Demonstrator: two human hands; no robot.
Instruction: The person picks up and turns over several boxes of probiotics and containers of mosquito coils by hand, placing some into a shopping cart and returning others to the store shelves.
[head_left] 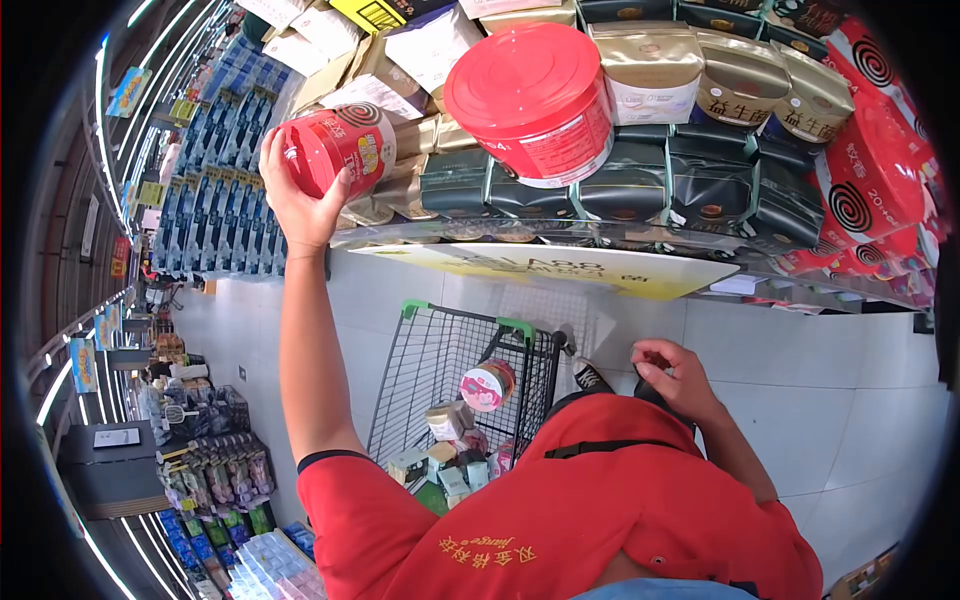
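Observation:
My left hand (300, 200) grips a red plastic tub of mosquito coils (362, 145), thumb and fingers spread around its lid end. The tub is tipped on its side above the edge of a heaped display, its spiral print showing. Beside it a larger red lidded tub (535, 105) stands on dark green and gold packs (650, 70). Down by my waist my right hand (678, 382) is loosely curled, with nothing visible in it.
Below the display stands a wire shopping cart (440, 345) with green corners, holding a round tub (487, 386) and several small boxes (455, 480). A yellow and white sign (560, 270) runs along the display's edge. Red mosquito coil packs (865, 190) lie at the right.

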